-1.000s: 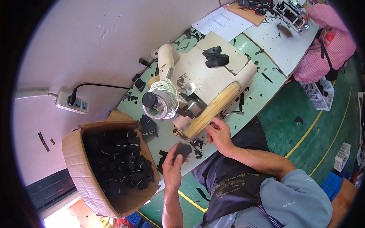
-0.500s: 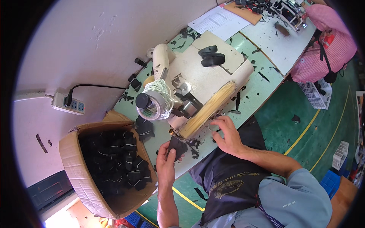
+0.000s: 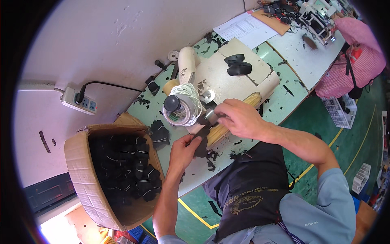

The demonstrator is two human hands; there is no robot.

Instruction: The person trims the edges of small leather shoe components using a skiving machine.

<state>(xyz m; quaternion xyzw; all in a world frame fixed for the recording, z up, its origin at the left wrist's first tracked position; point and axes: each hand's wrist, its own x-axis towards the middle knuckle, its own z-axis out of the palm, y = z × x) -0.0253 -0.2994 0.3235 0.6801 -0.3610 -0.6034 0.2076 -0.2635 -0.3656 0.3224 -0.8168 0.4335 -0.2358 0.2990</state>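
My left hand (image 3: 183, 151) pinches a dark, flat, soft piece (image 3: 200, 147) between thumb and fingers, at the front end of a cream-coloured bench machine (image 3: 211, 73). Over the machine's wooden strip (image 3: 218, 134), my right hand (image 3: 240, 118) is closed, its fingers bent beside a shiny metal part (image 3: 211, 116); what they grip, if anything, is hidden. Just below that hand a thin pale loop (image 3: 233, 141) shows. On the machine lie black curved pieces (image 3: 239, 68), and a roll wound with white cord (image 3: 185, 110) stands at its left.
A cardboard box (image 3: 77, 162) full of banded black bundles stands at left. Dark scraps (image 3: 212, 162) litter the green table (image 3: 191, 179). A power strip (image 3: 81, 101) hangs on the wall. At far right is a person's pink checked sleeve (image 3: 353, 61), near a white crate (image 3: 339, 112).
My right hand has moved left and up, from below the wooden strip to over it by the metal part. My left hand has raised the dark piece toward the machine. The view has shifted slightly.
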